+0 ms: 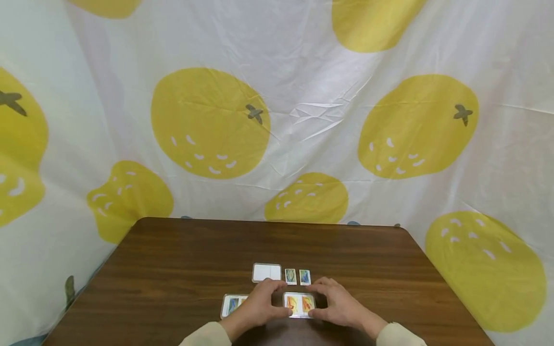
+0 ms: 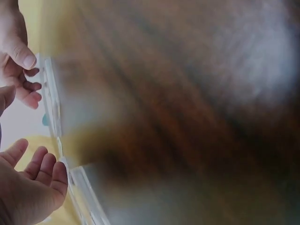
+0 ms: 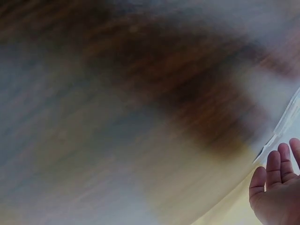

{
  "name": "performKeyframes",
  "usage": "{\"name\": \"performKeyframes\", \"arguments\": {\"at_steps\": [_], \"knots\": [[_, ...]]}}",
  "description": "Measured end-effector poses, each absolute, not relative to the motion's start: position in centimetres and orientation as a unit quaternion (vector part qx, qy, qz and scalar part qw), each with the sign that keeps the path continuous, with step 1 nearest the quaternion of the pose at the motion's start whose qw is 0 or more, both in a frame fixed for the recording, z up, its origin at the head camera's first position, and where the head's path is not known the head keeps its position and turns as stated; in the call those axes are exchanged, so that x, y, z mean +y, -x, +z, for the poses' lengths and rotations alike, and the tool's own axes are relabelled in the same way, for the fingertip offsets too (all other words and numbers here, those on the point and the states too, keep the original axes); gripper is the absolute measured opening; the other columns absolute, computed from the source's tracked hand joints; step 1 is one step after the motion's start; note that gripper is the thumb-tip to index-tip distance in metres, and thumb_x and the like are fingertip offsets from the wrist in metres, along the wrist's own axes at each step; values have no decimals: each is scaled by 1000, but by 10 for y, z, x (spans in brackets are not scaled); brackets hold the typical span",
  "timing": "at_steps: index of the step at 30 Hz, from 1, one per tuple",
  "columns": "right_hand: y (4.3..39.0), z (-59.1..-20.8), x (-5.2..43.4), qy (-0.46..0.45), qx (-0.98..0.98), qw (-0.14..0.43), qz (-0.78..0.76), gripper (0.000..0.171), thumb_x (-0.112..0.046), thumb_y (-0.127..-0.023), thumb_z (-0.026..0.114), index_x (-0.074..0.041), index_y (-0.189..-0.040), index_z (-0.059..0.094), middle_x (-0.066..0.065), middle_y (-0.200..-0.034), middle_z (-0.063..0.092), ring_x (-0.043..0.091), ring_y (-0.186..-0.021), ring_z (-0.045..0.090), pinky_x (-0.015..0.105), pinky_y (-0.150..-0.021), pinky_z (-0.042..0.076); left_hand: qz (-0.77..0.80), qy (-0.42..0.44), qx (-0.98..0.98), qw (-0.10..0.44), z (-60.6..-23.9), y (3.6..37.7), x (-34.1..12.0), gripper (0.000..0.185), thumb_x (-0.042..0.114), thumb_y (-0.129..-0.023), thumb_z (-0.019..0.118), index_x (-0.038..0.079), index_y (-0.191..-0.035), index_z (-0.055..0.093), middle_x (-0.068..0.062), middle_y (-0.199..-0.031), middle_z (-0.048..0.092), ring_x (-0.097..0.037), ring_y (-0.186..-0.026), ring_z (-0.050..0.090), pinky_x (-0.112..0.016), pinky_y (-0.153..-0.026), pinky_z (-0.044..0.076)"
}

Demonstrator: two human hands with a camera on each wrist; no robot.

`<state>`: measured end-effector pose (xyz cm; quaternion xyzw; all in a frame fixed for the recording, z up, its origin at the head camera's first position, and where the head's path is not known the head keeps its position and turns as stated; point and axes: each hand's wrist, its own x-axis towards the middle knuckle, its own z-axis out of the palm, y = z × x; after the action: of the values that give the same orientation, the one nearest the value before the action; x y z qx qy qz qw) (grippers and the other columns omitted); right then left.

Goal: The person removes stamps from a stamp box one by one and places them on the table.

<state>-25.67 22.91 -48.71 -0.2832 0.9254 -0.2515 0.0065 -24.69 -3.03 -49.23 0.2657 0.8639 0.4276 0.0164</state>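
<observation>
Farthest left on the dark wooden bench [image 1: 173,269], a clear card case [image 1: 231,305] with a blue picture card inside is lying flat, partly covered by the left hand [image 1: 258,307]. That hand is sitting at about 9 o'clock of a second clear case [image 1: 299,304], the one holding an orange card and a yellow card; its fingers [image 1: 271,285] are curling over the case's far left corner while the thumb is pressing at the near left edge, so the hand is gripping the case. The case itself is lying flat near the bench's front edge, between the two hands. At 12 o'clock of it, a row is lying: a white-faced clear case [image 1: 266,272], then two small loose cards [image 1: 297,277] just beside it. The right hand [image 1: 342,305] is sitting at 3 o'clock of the orange-card case, its fingers [image 1: 322,284] arching over the far right corner and its thumb pinching the near right edge. Behind the bench, a white cloth [image 1: 303,96] with yellow fruit prints is hanging. Both wrist views are too blurred to add detail.
</observation>
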Motion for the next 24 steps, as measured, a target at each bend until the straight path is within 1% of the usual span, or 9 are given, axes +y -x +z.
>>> {"name": "performKeyframes", "arguments": {"at_steps": [3, 7, 12, 17, 24], "knots": [[257, -489, 228, 285, 925, 7, -251, 60, -43, -80, 80, -13, -129, 65, -3, -118, 56, 22, -109, 53, 48, -91, 45, 425, -264, 866, 13, -497, 246, -28, 65, 30, -75, 85, -1, -127, 60, -8, -116, 59, -26, -109, 54, -43, -97, 43], [256, -492, 227, 288, 926, 7, -243, 64, -46, -78, 81, -12, -131, 64, -1, -119, 56, 24, -111, 53, 49, -92, 45, 406, -271, 873, 2, -500, 245, -27, 66, 29, -74, 86, -1, -127, 61, -10, -119, 60, -28, -113, 52, -42, -99, 42], [255, -491, 223, 286, 930, 9, -232, 69, -48, -76, 81, -12, -132, 63, 1, -120, 56, 26, -111, 53, 53, -92, 44, 372, -268, 889, 4, -501, 244, -26, 68, 35, -73, 86, 3, -128, 62, -8, -123, 59, -29, -118, 51, -46, -101, 40], [256, -492, 221, 289, 934, 1, -208, 70, -48, -75, 83, -10, -131, 63, 0, -119, 56, 24, -111, 53, 52, -92, 43, 343, -261, 902, -1, -500, 244, -24, 69, 38, -72, 86, 6, -128, 62, -8, -122, 58, -29, -118, 51, -49, -99, 38], [259, -495, 221, 294, 939, -3, -179, 72, -49, -74, 83, -8, -131, 64, 0, -118, 56, 22, -109, 53, 48, -91, 43, 312, -263, 913, -9, -501, 245, -23, 70, 39, -69, 87, 6, -127, 63, -9, -125, 58, -30, -120, 51, -46, -97, 39]]}}
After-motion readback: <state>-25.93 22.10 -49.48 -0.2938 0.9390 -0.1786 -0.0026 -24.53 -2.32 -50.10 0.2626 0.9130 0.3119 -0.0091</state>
